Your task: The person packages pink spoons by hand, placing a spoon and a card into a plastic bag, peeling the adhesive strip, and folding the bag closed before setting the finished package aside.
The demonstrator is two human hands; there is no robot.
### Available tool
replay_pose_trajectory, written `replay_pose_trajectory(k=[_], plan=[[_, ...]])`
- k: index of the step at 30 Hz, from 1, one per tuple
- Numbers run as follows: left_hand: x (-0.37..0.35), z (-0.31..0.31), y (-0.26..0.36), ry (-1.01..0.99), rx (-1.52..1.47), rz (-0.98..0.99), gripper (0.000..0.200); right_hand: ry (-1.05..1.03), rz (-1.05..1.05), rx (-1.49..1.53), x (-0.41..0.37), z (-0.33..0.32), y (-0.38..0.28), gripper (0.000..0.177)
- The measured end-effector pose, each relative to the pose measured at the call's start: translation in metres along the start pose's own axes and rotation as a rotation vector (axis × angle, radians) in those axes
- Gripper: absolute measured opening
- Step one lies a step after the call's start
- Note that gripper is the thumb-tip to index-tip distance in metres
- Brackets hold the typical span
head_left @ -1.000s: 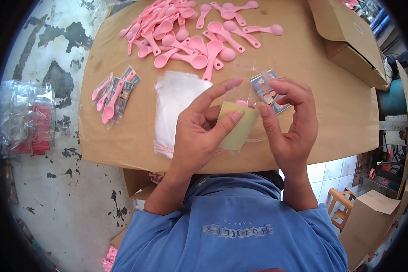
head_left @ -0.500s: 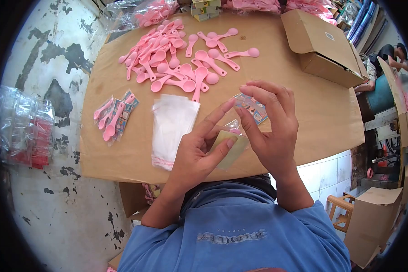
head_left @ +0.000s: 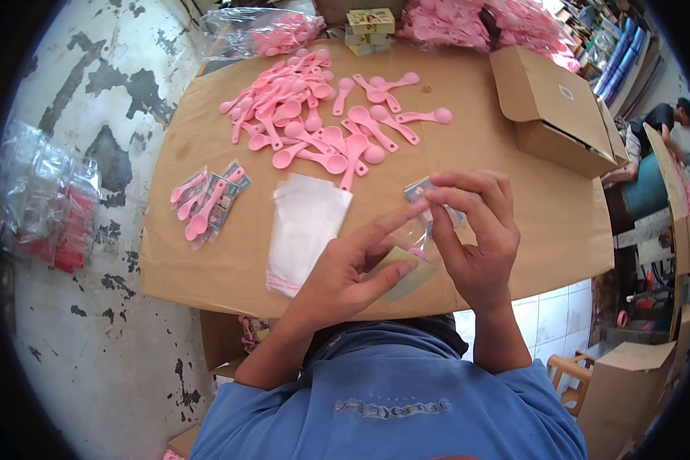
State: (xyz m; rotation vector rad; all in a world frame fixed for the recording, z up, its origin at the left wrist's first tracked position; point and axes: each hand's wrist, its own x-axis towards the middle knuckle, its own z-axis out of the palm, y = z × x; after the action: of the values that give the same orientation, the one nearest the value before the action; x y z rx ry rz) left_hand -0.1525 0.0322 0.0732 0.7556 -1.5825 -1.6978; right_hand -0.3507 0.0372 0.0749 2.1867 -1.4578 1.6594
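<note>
My left hand (head_left: 337, 276) is closed on a clear plastic bag (head_left: 408, 280) with a pale card in it, the thumb pressed on the near face. A bit of pink spoon (head_left: 418, 253) shows at the bag's upper part. My right hand (head_left: 479, 230) pinches thumb and fingertips at the bag's clear top edge, touching my left index fingertip. Behind the right fingers lies a colourful printed card (head_left: 417, 189), partly hidden. Left of my hands is a stack of clear empty bags (head_left: 308, 230). Beyond it spreads a heap of pink measuring spoons (head_left: 287, 107).
Several bagged spoons with cards (head_left: 215, 203) lie at the table's left. A cardboard box (head_left: 552, 100) stands at the back right, small yellow boxes (head_left: 370, 29) at the back. Bulk bags of pink spoons (head_left: 445, 23) line the far edge. Another person (head_left: 659, 123) crouches at far right.
My right thumb and fingertips have closed together at the bag's top edge, against my left index fingertip. The left hand keeps its hold; the whole view has shifted slightly.
</note>
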Motion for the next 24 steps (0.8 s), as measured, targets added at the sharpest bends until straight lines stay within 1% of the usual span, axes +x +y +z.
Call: replay_pose_trajectory(k=[3, 5, 7, 9, 12, 15, 16, 17, 18, 19, 22, 23, 24], plan=[[-0.002, -0.007, 0.012, -0.038, 0.162, -0.02, 0.067, -0.027, -0.042, -0.064, 0.005, -0.002, -0.001, 0.021], [-0.004, -0.01, 0.015, -0.05, 0.224, -0.034, 0.067, -0.019, -0.029, -0.026, 0.006, -0.003, 0.001, 0.022], [-0.004, -0.012, 0.018, -0.051, 0.238, -0.074, 0.066, -0.009, -0.004, 0.015, 0.008, -0.002, 0.002, 0.022], [-0.002, -0.012, 0.014, -0.031, 0.168, -0.04, 0.064, 0.004, 0.033, 0.053, 0.011, -0.003, 0.003, 0.022], [0.001, -0.012, 0.022, -0.005, 0.094, -0.035, 0.059, 0.131, 0.168, 0.116, 0.018, -0.008, 0.015, 0.017], [0.01, -0.015, 0.025, 0.078, -0.044, -0.015, 0.052, 0.421, 0.442, 0.555, 0.032, -0.017, 0.033, 0.007], [0.013, -0.017, 0.022, 0.117, -0.105, -0.007, 0.049, 0.451, 0.474, 0.69, 0.035, -0.021, 0.037, 0.005], [0.017, -0.02, 0.02, 0.145, -0.147, 0.007, 0.039, 0.482, 0.5, 0.828, 0.04, -0.027, 0.039, 0.004], [0.023, -0.022, 0.017, 0.177, -0.169, 0.029, 0.038, 0.511, 0.528, 0.967, 0.042, -0.032, 0.042, 0.005], [0.029, -0.024, 0.013, 0.212, -0.191, 0.047, 0.036, 0.514, 0.529, 0.963, 0.037, -0.031, 0.048, 0.01], [0.042, -0.024, 0.002, 0.269, -0.229, 0.084, 0.031, 0.197, 0.499, 1.174, 0.019, -0.029, 0.06, 0.015], [0.046, -0.025, -0.004, 0.274, -0.232, 0.087, 0.03, 0.12, 0.617, 1.131, 0.012, -0.026, 0.054, 0.022], [0.049, -0.024, -0.008, 0.277, -0.234, 0.095, 0.03, 0.05, 0.655, 1.083, 0.007, -0.02, 0.05, 0.02]])
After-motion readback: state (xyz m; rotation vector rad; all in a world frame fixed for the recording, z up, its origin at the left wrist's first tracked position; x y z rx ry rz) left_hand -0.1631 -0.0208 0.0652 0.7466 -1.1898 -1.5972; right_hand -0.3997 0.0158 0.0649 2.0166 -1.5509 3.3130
